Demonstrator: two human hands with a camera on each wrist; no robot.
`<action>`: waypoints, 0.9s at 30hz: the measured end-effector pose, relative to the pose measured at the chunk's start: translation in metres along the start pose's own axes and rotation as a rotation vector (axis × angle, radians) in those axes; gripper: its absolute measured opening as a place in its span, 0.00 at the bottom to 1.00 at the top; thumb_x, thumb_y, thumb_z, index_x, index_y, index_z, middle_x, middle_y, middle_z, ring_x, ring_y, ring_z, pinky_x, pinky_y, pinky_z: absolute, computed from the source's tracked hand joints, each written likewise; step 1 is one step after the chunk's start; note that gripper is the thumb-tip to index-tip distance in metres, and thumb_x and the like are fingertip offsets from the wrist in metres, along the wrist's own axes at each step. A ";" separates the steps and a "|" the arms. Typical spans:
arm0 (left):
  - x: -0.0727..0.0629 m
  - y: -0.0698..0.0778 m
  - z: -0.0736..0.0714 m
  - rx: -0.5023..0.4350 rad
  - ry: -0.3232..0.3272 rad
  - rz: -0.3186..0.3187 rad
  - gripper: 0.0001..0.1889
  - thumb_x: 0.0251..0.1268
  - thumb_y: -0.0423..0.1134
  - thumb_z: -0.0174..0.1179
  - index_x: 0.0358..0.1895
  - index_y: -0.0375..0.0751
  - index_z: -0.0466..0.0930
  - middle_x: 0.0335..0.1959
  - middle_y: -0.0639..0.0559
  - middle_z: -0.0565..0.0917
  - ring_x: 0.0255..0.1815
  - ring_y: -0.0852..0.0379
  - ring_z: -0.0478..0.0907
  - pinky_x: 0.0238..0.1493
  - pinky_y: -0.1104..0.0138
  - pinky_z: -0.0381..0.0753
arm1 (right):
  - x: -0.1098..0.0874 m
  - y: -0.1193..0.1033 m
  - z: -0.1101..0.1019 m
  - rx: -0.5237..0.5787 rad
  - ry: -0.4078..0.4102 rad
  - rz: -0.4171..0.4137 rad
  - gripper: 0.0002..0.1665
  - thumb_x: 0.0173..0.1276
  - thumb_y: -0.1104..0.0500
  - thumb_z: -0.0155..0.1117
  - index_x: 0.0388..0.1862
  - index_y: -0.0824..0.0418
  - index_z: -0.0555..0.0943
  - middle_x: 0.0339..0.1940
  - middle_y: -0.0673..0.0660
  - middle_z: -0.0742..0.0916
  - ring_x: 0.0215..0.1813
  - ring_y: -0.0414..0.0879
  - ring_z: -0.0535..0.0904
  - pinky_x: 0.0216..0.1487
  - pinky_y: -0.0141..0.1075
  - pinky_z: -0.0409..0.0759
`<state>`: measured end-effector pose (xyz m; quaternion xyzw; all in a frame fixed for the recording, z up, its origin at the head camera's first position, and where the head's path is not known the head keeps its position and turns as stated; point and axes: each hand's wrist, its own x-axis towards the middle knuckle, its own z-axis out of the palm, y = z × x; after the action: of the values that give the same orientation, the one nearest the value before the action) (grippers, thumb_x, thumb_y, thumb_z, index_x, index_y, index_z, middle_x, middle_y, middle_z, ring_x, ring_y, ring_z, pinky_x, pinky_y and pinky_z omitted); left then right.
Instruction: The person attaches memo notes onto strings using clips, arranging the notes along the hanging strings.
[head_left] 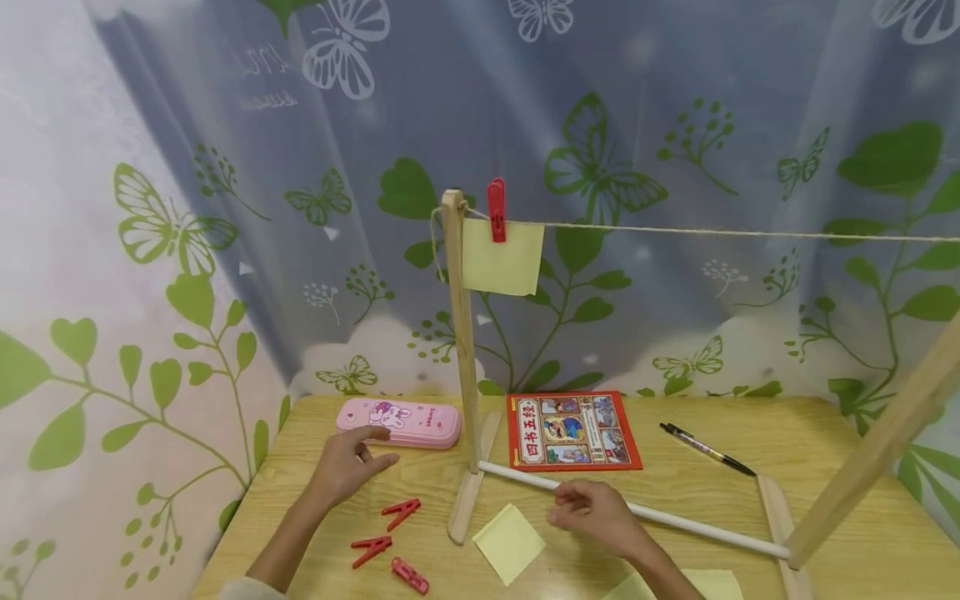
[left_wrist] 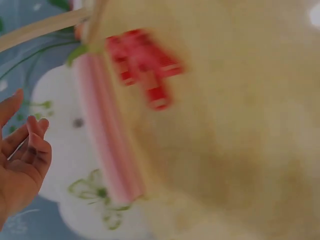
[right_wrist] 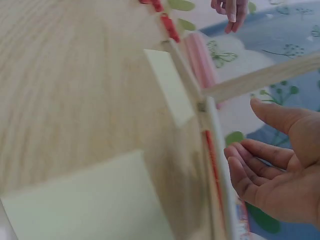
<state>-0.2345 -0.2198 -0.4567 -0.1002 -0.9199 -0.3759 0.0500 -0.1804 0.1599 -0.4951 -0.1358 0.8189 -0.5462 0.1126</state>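
Observation:
My left hand point(head_left: 347, 465) hovers near the front edge of a pink pencil case point(head_left: 401, 422), fingers loosely bent around nothing. Below it on the table lie red clothespins point(head_left: 402, 513) and a pinkish-red clothespin point(head_left: 410, 575). My right hand point(head_left: 600, 517) is held over the white rod point(head_left: 697, 525) of a wooden stand, its fingers relaxed and bare in the right wrist view. A yellow sticky note point(head_left: 509, 543) lies to its left, and more yellow paper point(head_left: 712, 583) shows under the right forearm. On the string point(head_left: 675, 232), a red clothespin point(head_left: 497, 210) holds a yellow note point(head_left: 502, 260) beside the left post.
The stand's left wooden post point(head_left: 464, 350) rises between the hands; its right post point(head_left: 877, 450) leans at the right. A red book point(head_left: 574, 431) lies behind the rod, with a black pen point(head_left: 707, 448) to its right. A patterned curtain point(head_left: 637, 125) hangs behind the table.

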 end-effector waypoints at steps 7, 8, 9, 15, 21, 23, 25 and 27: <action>-0.016 -0.027 0.022 -0.040 -0.094 -0.087 0.22 0.51 0.42 0.71 0.48 0.34 0.82 0.42 0.42 0.85 0.20 0.65 0.71 0.18 0.71 0.70 | 0.006 0.009 0.026 -0.017 0.064 0.059 0.24 0.55 0.58 0.73 0.44 0.75 0.80 0.37 0.62 0.86 0.37 0.44 0.80 0.36 0.28 0.78; -0.019 -0.030 0.024 -0.037 -0.106 -0.085 0.22 0.51 0.42 0.71 0.47 0.33 0.82 0.41 0.42 0.85 0.20 0.65 0.71 0.18 0.71 0.70 | 0.007 0.009 0.030 -0.031 0.076 0.063 0.23 0.54 0.57 0.73 0.43 0.74 0.81 0.36 0.61 0.86 0.36 0.43 0.80 0.35 0.28 0.78; -0.020 -0.032 0.025 -0.038 -0.123 -0.081 0.21 0.50 0.41 0.71 0.46 0.32 0.82 0.40 0.42 0.85 0.20 0.65 0.71 0.18 0.71 0.70 | 0.007 0.009 0.033 -0.042 0.089 0.068 0.22 0.53 0.58 0.73 0.41 0.74 0.81 0.35 0.60 0.86 0.36 0.42 0.79 0.35 0.28 0.77; -0.029 -0.042 0.032 -0.022 -0.229 -0.090 0.23 0.47 0.43 0.73 0.45 0.32 0.82 0.37 0.45 0.85 0.27 0.63 0.72 0.26 0.72 0.73 | 0.009 0.005 0.048 -0.094 0.186 0.076 0.17 0.48 0.62 0.76 0.32 0.72 0.82 0.26 0.55 0.82 0.29 0.41 0.74 0.28 0.27 0.73; -0.032 -0.039 0.036 -0.001 -0.255 -0.096 0.20 0.43 0.41 0.76 0.39 0.34 0.82 0.34 0.48 0.83 0.32 0.58 0.75 0.30 0.69 0.74 | 0.013 0.004 0.057 -0.149 0.206 0.125 0.16 0.47 0.60 0.78 0.29 0.68 0.80 0.22 0.52 0.78 0.26 0.40 0.70 0.25 0.28 0.68; -0.032 -0.038 0.037 0.013 -0.255 -0.074 0.17 0.42 0.40 0.76 0.35 0.35 0.82 0.31 0.49 0.81 0.30 0.58 0.74 0.29 0.70 0.73 | 0.016 0.004 0.059 -0.192 0.211 0.123 0.17 0.46 0.59 0.78 0.28 0.67 0.80 0.22 0.51 0.77 0.26 0.40 0.69 0.25 0.28 0.67; -0.032 -0.037 0.039 0.032 -0.249 -0.048 0.15 0.42 0.38 0.76 0.32 0.37 0.81 0.28 0.50 0.79 0.27 0.60 0.72 0.27 0.71 0.71 | 0.017 0.003 0.062 -0.239 0.213 0.126 0.19 0.45 0.57 0.79 0.28 0.66 0.79 0.22 0.51 0.76 0.25 0.41 0.68 0.25 0.29 0.66; -0.032 -0.037 0.040 0.051 -0.246 -0.029 0.13 0.42 0.38 0.76 0.30 0.38 0.81 0.26 0.51 0.78 0.25 0.62 0.70 0.25 0.72 0.70 | 0.019 0.001 0.066 -0.290 0.223 0.139 0.20 0.43 0.56 0.80 0.28 0.64 0.79 0.22 0.52 0.76 0.25 0.41 0.68 0.25 0.30 0.66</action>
<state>-0.2120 -0.2227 -0.5158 -0.1307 -0.9297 -0.3378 -0.0660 -0.1763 0.0973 -0.5219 -0.0325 0.9037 -0.4253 0.0380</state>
